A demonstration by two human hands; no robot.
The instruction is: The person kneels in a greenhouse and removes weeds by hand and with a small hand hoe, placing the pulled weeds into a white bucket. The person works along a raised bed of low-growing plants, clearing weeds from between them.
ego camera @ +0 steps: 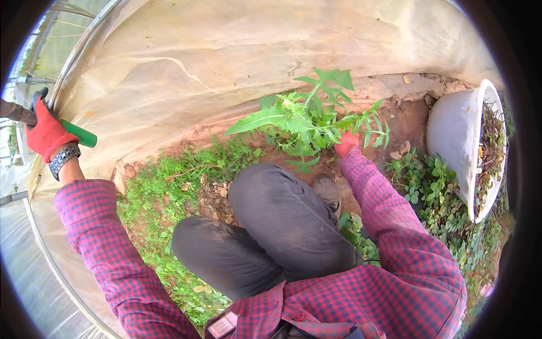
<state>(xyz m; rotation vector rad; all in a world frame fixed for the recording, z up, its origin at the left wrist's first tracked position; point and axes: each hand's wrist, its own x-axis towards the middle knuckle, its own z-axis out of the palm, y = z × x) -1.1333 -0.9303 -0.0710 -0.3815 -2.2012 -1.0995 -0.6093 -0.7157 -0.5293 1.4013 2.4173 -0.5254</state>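
My left hand [48,127], in a red glove with dark fingertips, is raised at the far left. It is closed round a hand tool whose green handle [80,133] sticks out by the wrist; a brown-grey shaft [17,112] runs out of the picture, so the tool's head is hidden. Low at the base of a tall, jagged-leaved weed [302,120] is my right hand [348,142], also red-gloved. Leaves cover its fingers, and I cannot tell whether they grip the stems. The weed stands upright beside the plastic sheeting.
Translucent plastic sheeting [237,46] walls off the far side, with a metal hoop [80,46] at left. A white tub [451,123] of dry plant debris [491,152] leans at right. Low green weeds [169,203] and leafy plants [436,182] flank my bent knees [279,212].
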